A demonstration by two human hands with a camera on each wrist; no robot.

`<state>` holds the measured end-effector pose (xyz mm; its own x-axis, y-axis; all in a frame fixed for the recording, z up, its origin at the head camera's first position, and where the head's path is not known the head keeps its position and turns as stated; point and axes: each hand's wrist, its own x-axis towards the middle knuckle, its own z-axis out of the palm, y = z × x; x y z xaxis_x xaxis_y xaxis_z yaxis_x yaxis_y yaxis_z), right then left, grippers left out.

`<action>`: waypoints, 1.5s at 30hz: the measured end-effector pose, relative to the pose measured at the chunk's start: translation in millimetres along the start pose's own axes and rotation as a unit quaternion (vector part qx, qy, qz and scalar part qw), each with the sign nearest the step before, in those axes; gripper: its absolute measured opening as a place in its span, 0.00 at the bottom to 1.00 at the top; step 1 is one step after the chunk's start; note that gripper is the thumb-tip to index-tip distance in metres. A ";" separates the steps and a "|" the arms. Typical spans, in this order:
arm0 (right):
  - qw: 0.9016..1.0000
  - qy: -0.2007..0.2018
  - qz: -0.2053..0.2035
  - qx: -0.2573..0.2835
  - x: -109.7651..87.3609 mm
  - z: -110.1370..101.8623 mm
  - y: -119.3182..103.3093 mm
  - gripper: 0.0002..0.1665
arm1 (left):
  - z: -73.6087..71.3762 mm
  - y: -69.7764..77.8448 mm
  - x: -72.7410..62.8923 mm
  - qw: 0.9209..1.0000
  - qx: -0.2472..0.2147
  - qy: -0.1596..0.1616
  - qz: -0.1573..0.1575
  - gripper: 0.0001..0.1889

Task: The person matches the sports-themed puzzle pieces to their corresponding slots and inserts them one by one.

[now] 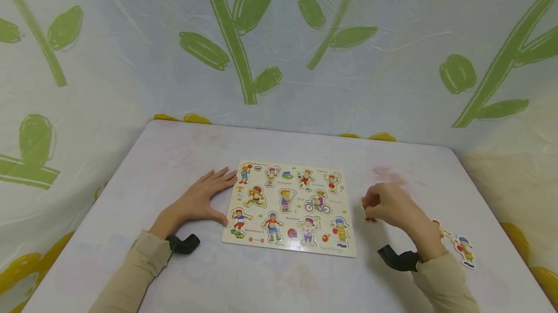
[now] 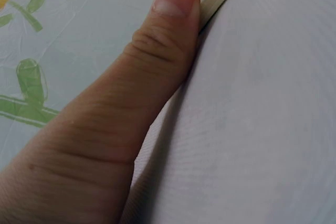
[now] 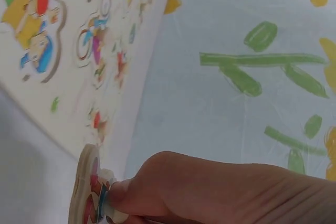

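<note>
Right hand (image 1: 390, 206) pinching painted wooden figure (image 3: 90, 192), edge clear only from right wrist, splayed left hand (image 1: 202, 197) touching cream board (image 1: 271, 202) leftward

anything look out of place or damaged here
No visible damage; the blue-capped table tennis piece lies loose on the table, right of the puzzle board, slightly odd because its matching figure is on the board.

A table nook walled with printed sheeting; whether it stands in a home or a studio, cannot tell.
Beyond the fingers (image 1: 225, 178), a creased flower-print sheet (image 1: 152, 61) forms a back wall and continues to their left and right. Under them spreads a pale table (image 1: 218, 279); between left and right fingers lies a puzzle (image 1: 272, 194). Behind the right fingers, a black wrist mount (image 1: 398, 259) suggests filming.
</note>
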<state>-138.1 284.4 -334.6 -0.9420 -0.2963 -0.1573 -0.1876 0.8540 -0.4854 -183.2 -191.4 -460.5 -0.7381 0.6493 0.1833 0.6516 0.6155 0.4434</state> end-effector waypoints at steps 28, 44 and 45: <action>0.992 0.075 -0.081 0.067 68.1 12.3 -74.6 0.05 | -0.8 1.1 -0.5 1.000 0.001 0.004 0.005 0.63; 0.980 0.110 -0.124 0.114 104.6 44.6 -117.4 0.04 | 0.0 1.5 -0.2 1.000 0.004 0.003 0.005 0.64; 0.979 0.112 -0.126 0.116 107.5 48.0 -119.6 0.04 | 0.0 1.7 -0.4 1.000 0.003 0.004 0.005 0.64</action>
<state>-203.6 129.9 -334.7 -0.9162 -0.3619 0.1719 -0.3780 0.6385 -0.6704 -181.8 -190.7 -459.9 -0.7325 0.6525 0.1942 0.6601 0.6110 0.4369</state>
